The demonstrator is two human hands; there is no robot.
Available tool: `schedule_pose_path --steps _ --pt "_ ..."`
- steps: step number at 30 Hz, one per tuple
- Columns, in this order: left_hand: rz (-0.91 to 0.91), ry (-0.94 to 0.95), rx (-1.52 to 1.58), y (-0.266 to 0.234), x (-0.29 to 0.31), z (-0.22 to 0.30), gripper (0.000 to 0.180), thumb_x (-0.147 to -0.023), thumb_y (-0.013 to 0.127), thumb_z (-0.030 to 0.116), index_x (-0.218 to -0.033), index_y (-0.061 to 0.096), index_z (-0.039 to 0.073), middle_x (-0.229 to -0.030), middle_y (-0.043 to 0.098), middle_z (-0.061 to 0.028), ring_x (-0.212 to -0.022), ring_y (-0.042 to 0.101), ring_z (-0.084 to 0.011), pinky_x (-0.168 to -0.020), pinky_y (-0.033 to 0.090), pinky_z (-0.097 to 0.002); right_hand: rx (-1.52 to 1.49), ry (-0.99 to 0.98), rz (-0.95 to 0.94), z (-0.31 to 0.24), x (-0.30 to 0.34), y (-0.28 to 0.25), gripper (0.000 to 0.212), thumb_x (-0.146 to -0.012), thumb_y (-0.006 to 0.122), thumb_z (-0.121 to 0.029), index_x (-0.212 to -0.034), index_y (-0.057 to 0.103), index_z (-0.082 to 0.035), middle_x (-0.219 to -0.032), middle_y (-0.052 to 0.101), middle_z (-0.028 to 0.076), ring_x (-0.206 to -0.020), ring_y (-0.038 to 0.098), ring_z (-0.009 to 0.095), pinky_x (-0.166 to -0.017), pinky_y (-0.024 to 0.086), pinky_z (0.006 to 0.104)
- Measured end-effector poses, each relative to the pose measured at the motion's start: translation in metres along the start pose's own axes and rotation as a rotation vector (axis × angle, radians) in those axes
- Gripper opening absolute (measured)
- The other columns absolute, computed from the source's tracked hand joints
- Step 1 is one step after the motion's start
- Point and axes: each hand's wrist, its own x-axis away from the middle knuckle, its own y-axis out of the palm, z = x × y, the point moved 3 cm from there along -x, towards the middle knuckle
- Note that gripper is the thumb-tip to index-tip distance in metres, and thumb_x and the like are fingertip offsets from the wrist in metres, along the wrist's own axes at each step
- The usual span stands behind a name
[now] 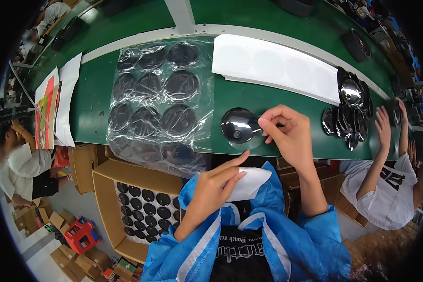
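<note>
A glossy black round disc with a small hole near its lower edge sits over the green table's front part. My right hand pinches its right edge between thumb and forefinger. Just below, at the table's edge, my left hand holds a folded white sheet, its forefinger stretched toward the disc. Whether the sheet is paper or cloth I cannot tell. To the left lies a clear plastic sheet with rows of black discs in its pockets. Its near end hangs over the table edge.
White sheets with faint circles lie at the back. A pile of loose black discs is on the right. An open carton of packed discs stands below left. A co-worker's hands are at the far right; papers lie far left.
</note>
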Motion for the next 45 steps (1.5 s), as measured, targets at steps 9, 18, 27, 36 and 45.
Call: schedule_pose_path --steps 9,18,27,36,45 --pt "-0.033 -0.007 0.0 -0.001 -0.001 -0.006 0.015 -0.101 0.075 0.008 -0.101 0.07 -0.006 -0.146 0.072 -0.0108 -0.088 0.079 -0.034 -0.07 0.062 -0.0353 0.108 0.033 -0.113 0.003 -0.023 -0.004 0.007 -0.1 0.079 -0.001 -0.102 0.075 0.003 -0.088 0.074 0.005 -0.074 0.066 0.006 -0.058 0.051 0.0211" --pt "-0.046 -0.011 0.035 -0.002 -0.002 -0.005 0.015 -0.1 0.075 0.007 -0.108 0.073 -0.006 -0.146 0.072 -0.0088 -0.092 0.079 -0.034 -0.073 0.063 -0.0359 0.158 -0.002 -0.149 0.011 -0.032 -0.005 0.007 -0.098 0.08 0.0 -0.101 0.075 0.004 -0.089 0.074 0.004 -0.077 0.068 0.007 -0.061 0.051 0.0199" --pt "-0.038 0.0 0.027 -0.001 -0.001 -0.007 0.014 -0.1 0.075 0.007 -0.108 0.074 -0.005 -0.146 0.072 -0.0085 -0.091 0.079 -0.0337 -0.072 0.064 -0.0357 0.209 0.011 -0.158 0.012 -0.035 -0.006 0.006 -0.098 0.08 0.001 -0.099 0.075 0.004 -0.092 0.075 0.005 -0.078 0.068 0.008 -0.062 0.051 0.0196" --pt "-0.048 -0.025 0.024 -0.002 0.001 -0.005 0.015 -0.102 0.074 0.009 -0.108 0.074 -0.005 -0.144 0.073 -0.0112 -0.089 0.08 -0.0325 -0.072 0.063 -0.0358 0.566 -0.308 -0.045 -0.023 -0.007 -0.002 0.025 -0.092 0.082 0.003 -0.117 0.078 0.002 -0.102 0.077 0.008 -0.082 0.072 0.014 -0.064 0.053 0.0236" --pt "-0.137 -0.324 0.284 0.008 0.058 -0.035 0.019 -0.108 0.07 0.012 -0.111 0.075 -0.006 -0.099 0.078 -0.01 -0.076 0.072 -0.0149 -0.069 0.056 -0.0288 1.116 -0.457 -0.019 -0.031 0.024 -0.014 0.053 -0.085 0.086 -0.009 -0.136 0.074 -0.006 -0.13 0.072 0.014 -0.115 0.068 0.036 -0.095 0.059 0.0453"
